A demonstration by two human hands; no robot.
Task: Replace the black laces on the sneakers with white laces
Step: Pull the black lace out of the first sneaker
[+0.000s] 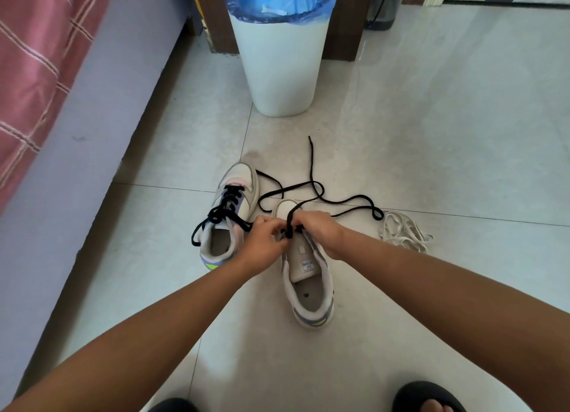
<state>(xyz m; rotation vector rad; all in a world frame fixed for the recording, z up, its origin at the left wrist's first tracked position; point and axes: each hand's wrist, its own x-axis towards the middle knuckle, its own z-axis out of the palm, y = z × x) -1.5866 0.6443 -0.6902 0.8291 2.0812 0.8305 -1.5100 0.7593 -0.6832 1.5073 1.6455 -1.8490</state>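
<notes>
Bare forearms, no sleeves; black slippers [428, 396] on feet.

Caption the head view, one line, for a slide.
Both hands pull the black lace from the right sneaker; left sneaker still laced, white laces waiting.

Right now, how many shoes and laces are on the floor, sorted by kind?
Sneakers: 2, the laced sneaker and the sneaker being unlaced.
Black laces: 2, one in the laced sneaker, one mostly pulled out, pinched by left hand and right hand.
White laces: 1 bundle; strands too tangled to count.
Total: 5.
</notes>
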